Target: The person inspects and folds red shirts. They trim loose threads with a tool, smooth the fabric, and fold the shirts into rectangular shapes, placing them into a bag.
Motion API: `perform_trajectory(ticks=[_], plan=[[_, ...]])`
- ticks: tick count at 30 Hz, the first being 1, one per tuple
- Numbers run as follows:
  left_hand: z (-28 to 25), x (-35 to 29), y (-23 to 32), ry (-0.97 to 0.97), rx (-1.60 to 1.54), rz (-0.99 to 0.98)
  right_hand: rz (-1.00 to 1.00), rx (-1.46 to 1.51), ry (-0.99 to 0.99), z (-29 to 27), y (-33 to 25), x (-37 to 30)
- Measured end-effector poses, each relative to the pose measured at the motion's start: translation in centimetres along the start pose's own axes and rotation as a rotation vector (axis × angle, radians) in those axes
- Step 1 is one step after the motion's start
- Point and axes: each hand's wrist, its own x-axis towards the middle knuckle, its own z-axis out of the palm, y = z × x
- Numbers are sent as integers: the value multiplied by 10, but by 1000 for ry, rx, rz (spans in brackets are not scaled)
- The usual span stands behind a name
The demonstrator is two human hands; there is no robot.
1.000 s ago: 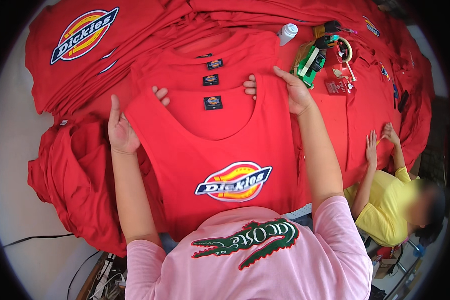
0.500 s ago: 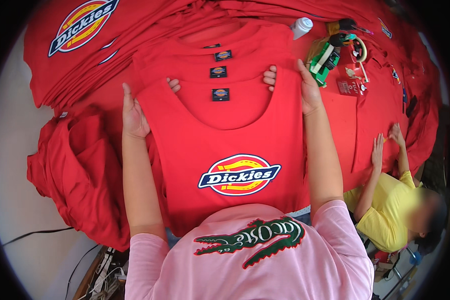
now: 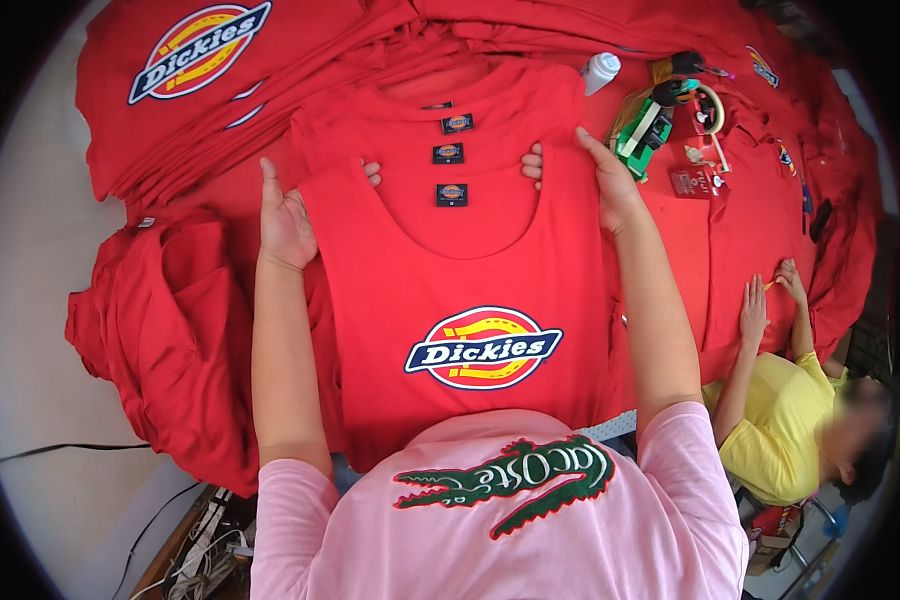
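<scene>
A red sleeveless tank top (image 3: 500, 275) with a printed oval emblem on its chest is spread in front of me, its neckline away from me. My left hand (image 3: 288, 228) grips its left shoulder strap, with fingertips showing inside the neck opening and the thumb outside. In the same way my right hand (image 3: 612, 188) is closed around the right strap. Dark labels sit inside the neckline. Just beyond lie more red tops (image 3: 410, 125), layered with their necklines and labels showing. The lower hem is hidden behind my pink shirt.
Folded red shirts (image 3: 300, 60) are stacked at the far left. A crumpled red garment pile (image 3: 170, 330) hangs near left. A white bottle (image 3: 600, 73), a green tape dispenser (image 3: 642, 135) and a red box (image 3: 692, 183) stand at the far right. A co-worker in yellow (image 3: 770, 430) handles red cloth at right.
My hands and the tank top's straps have come slightly closer together, and the neck opening is a little narrower. The view has shifted slightly. Both hands keep their grip.
</scene>
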Motion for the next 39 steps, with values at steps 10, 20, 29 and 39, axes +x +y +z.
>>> perform_trajectory(ticks=[10, 20, 29, 39], plan=[[125, -100, -83, 103, 671, 490, -626, -618, 300, 129, 54, -107], [227, -188, -156, -220, 1090, 609, -733, -377, -221, 187, 135, -246], [235, -207, -170, -239, 1051, 616, -1094, -400, -509, 194, 103, -247], [241, -211, -170, -302, 1007, 514, -1051, -353, -218, 196, 95, -252]])
